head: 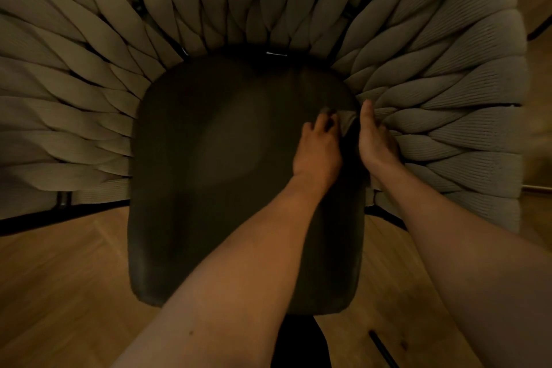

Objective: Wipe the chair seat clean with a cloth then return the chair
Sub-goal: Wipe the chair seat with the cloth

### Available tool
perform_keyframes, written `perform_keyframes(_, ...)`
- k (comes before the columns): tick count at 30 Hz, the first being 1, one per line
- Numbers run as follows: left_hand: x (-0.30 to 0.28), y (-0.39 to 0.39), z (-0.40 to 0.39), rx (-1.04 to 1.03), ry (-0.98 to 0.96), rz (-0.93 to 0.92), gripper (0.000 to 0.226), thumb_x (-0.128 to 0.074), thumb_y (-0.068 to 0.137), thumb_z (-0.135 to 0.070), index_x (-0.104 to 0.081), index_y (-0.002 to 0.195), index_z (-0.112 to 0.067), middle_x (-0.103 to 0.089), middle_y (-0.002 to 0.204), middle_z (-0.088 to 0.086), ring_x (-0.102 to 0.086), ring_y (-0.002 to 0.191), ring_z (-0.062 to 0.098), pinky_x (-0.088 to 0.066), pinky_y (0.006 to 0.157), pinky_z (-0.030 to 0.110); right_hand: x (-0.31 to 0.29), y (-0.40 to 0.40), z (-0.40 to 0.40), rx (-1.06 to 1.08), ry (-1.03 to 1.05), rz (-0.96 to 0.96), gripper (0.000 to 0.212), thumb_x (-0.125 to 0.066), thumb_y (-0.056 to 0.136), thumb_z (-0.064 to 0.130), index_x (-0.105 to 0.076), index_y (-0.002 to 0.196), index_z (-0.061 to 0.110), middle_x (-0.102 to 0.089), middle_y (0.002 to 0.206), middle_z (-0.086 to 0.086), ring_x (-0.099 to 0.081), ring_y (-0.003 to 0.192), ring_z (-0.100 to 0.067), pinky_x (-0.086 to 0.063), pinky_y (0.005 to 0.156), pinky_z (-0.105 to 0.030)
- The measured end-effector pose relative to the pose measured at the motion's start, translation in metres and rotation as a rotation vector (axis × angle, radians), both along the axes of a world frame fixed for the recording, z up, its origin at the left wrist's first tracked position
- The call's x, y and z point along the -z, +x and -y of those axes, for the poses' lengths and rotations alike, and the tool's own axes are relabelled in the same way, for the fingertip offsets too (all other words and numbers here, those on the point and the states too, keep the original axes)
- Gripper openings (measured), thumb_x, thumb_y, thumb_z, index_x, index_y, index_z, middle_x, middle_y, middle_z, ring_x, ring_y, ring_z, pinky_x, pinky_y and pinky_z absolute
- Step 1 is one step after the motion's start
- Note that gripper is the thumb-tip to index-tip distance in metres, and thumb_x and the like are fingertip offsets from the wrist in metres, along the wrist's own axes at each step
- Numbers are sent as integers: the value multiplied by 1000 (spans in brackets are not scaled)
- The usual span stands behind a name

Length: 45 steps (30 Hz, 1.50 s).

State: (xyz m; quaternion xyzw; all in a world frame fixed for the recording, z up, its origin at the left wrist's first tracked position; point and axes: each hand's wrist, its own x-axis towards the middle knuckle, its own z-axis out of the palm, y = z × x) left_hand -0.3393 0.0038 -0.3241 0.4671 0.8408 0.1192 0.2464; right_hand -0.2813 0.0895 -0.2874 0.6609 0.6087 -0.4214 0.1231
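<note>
Wiping step under way. Dark chair seat [227,176] lies under both hands, wooden floor [65,287] nearest the viewer. Left hand [317,149] has its fingers curled, pinching a grey cloth [346,121] at the fingertips, near the seat's far right edge. Right hand [377,140] lies just beside it, fingers fairly straight against the woven rope backrest [448,92]. Next likely needs cloth strokes across the remaining seat. Cloth mostly hidden; right fingertips unclear; dim, blurred.

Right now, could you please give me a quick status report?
Left hand grips cloth at seat's right edge. Right hand rests against woven side. Nothing blocking.
</note>
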Motion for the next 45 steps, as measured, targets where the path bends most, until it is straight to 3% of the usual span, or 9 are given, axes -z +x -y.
perform_keyframes(5, 10, 18, -19, 229, -11, -76, 63, -50, 96, -31, -26, 153, -16, -28, 157, 9, -18, 144, 29, -30, 109, 41, 13, 0, 3, 1, 20, -28, 79, -13, 101, 70, -50, 150, 20, -46, 155, -14, -43, 142, -33, -32, 119, -47)
perform_keyframes(13, 10, -3, -13, 377, -64, -118, 62, -52, 94, -27, -29, 151, -16, -18, 158, 12, -36, 131, 31, -38, 106, 40, 17, 3, 3, -70, 58, -30, 63, -23, 107, 58, -43, 153, 20, -46, 155, -12, -43, 142, -32, -33, 114, -40)
perform_keyframes(16, 2, -22, 4, 261, 10, -79, 54, -49, 97, -23, -35, 149, -21, -17, 157, 3, -40, 119, 29, -40, 98, 35, 16, -1, 4, -120, 165, -23, 57, -41, 106, 48, -43, 153, 14, -46, 155, -13, -41, 143, -34, -35, 113, -41)
perform_keyframes(20, 1, -52, 31, 125, 11, -71, 51, -47, 97, -19, -39, 147, -17, -24, 154, 3, -40, 117, 31, -40, 100, 38, 18, -11, 5, -160, 195, -47, 76, -61, 97, 50, -31, 159, 18, -36, 161, -11, -33, 148, -33, -32, 120, -48)
perform_keyframes(28, 3, -124, 97, -84, -113, -258, 53, -49, 93, -7, -41, 145, -15, -35, 145, 10, -43, 116, 32, -40, 102, 39, 21, -29, 10, -235, 155, 80, 105, -75, 86, 54, -13, 163, 18, -8, 167, -9, -20, 153, -34, -30, 120, -52)
perform_keyframes(35, 5, -182, 151, -230, -143, -264, 50, -48, 87, 5, -53, 134, -7, -40, 140, 16, -41, 118, 44, -38, 103, 48, 20, -35, 11, -252, 187, 155, 106, -78, 85, 50, -14, 162, 16, -15, 164, -12, -30, 147, -37, -38, 112, -51)
perform_keyframes(38, 12, -204, 171, -282, -173, -294, 39, -47, 89, -6, -54, 126, -12, -43, 133, 15, -43, 115, 40, -39, 93, 42, 20, -35, 11, -256, 195, 156, 105, -78, 84, 50, -16, 161, 15, -16, 163, -12, -30, 147, -37, -37, 112, -52)
perform_keyframes(42, 15, -226, 191, -385, -200, -414, 33, -36, 88, -53, -53, 107, -34, -49, 121, 6, -54, 103, 30, -47, 89, 51, 20, -34, 10, -260, 199, 156, 103, -79, 84, 50, -19, 160, 16, -19, 161, -14, -32, 145, -38, -39, 110, -51)
perform_keyframes(45, 11, -229, 191, -551, -223, -373, 31, -37, 85, -38, -50, 109, -24, -52, 118, 13, -54, 103, 37, -47, 89, 55, 20, -33, 8, -270, 185, 152, 104, -78, 84, 51, -18, 161, 16, -15, 163, -14, -30, 146, -38, -39, 112, -49)
